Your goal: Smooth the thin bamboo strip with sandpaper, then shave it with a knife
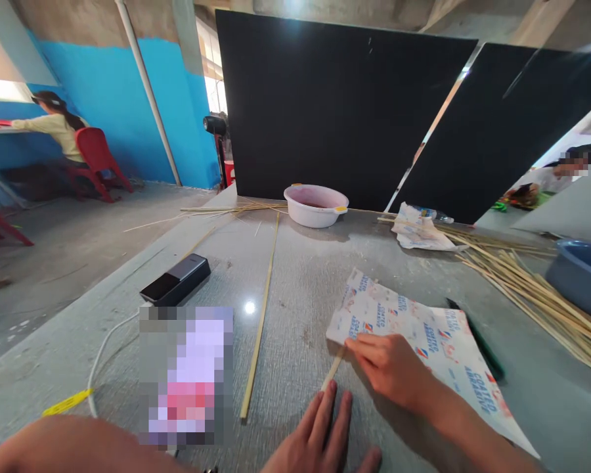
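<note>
In the upper left, a wall (pixel 93 98) is blue below and brown above, with a white pipe (pixel 150 93) running down it. A red chair (pixel 96 148) stands on the dusty floor (pixel 108 243). Big black boards (pixel 339 105) fill the top middle, beside a bright window (pixel 214 72)

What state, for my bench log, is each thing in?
Left hand: open, fingers on near strip
Right hand: pinched at printed paper's edge
Near strip: partly covered
Printed paper: spread, creased
Loose strip: lying straight
Pale bowl: upright
Blue basin: upright
Black device: lying flat
Far paper: crumpled
</note>
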The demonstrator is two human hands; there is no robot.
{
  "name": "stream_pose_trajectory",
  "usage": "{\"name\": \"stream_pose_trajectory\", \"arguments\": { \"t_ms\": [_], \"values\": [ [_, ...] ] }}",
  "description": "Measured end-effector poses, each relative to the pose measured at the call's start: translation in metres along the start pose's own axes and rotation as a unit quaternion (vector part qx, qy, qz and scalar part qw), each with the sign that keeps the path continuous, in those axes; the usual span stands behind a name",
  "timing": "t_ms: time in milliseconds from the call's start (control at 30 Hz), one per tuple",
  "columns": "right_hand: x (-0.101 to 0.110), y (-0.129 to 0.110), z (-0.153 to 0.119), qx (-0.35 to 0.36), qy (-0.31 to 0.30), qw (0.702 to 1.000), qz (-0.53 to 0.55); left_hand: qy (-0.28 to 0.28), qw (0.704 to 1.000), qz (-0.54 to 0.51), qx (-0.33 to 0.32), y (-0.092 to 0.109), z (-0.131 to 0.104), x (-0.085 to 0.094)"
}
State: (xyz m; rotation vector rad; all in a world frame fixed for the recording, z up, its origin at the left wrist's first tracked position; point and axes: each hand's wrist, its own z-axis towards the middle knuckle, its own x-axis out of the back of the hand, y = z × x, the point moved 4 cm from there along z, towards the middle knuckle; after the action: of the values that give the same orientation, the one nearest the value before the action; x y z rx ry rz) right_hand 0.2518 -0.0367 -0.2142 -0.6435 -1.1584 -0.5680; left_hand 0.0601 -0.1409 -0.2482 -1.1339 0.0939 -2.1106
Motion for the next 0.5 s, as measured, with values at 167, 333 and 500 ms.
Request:
{"name": "stream_pose_trajectory", "arguments": {
  "t_ms": [167,333,500],
  "values": [
    [0.001,0.005,-0.001,-0.007,0.027,0.999,0.02,0.015,1.0,0.0,0.017,0.002,-0.001,0.001],
    [-0.004,0.003,-0.002,0.015,0.012,1.0,-0.024,-0.028,1.0,0.01,-0.007,0.001,-0.001,0.001],
    [-0.002,0.007,0.001,0.021,0.019,0.999,-0.018,-0.004,1.0,0.005,0.008,0.001,0.0,0.002]
  ]
}}
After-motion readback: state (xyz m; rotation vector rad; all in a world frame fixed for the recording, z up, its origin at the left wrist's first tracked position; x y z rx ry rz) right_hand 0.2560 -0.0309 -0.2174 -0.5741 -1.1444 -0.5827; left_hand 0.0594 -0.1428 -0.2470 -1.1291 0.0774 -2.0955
